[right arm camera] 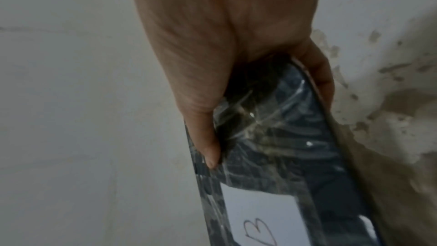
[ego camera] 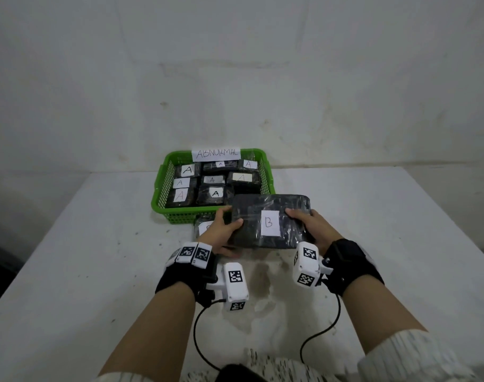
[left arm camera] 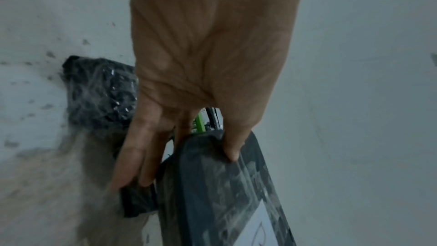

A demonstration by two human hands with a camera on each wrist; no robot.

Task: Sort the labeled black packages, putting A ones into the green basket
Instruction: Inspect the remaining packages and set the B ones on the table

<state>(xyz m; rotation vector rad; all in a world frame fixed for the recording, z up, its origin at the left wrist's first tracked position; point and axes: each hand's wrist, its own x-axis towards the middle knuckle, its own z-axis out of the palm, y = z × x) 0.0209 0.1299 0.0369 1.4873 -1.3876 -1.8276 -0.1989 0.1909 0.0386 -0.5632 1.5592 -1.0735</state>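
Note:
A large flat black package (ego camera: 271, 216) with a white label marked B is held above the table, just in front of the green basket (ego camera: 159, 201). My left hand (ego camera: 224, 230) grips its left end, thumb on top, fingers (left arm camera: 132, 156) underneath. My right hand (ego camera: 309, 227) grips its right end, with the thumb (right arm camera: 208, 137) pressed on the wrapped top near the B label (right arm camera: 260, 218). The basket carries an ABNORMAL sign (ego camera: 216, 153) and holds several black packages labeled A (ego camera: 187, 170). A smaller black package (ego camera: 203, 226) lies on the table under my left hand, its label mostly hidden.
The white table (ego camera: 373, 244) is stained and scuffed near the middle front. A plain wall rises right behind the basket. Bare tabletop lies to the left and right of the basket. Black cables run from my wrist cameras toward my body.

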